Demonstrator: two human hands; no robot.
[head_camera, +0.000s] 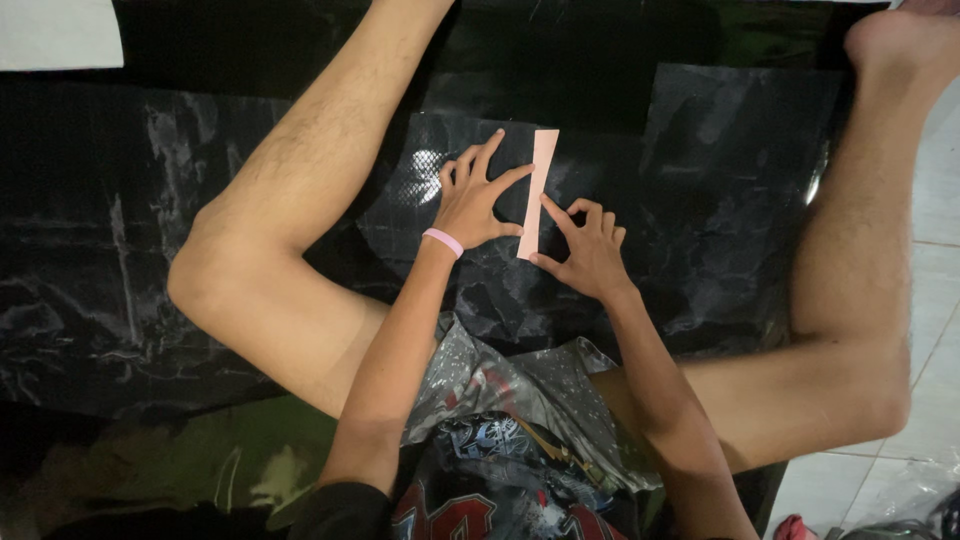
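Pink paper strip (538, 193) lay on black plastic sheeting (720, 150) at upper centre of the frame, its long axis nearly vertical. Left hand (472, 200) and right hand (590, 250) pressed its edges with spread fingertips, gripping nothing. Bare legs flanked both sides; sheeting above lay open.

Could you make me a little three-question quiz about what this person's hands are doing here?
1. True or false: the left hand wears a pink wristband.
2. What do both hands press on? A) a pale pink paper strip B) a green cup C) a metal spoon
3. Fill in: the strip lies on a ____ plastic sheet.

Key: 1 true; 2 A; 3 black. The right hand touches the strip's lower part.
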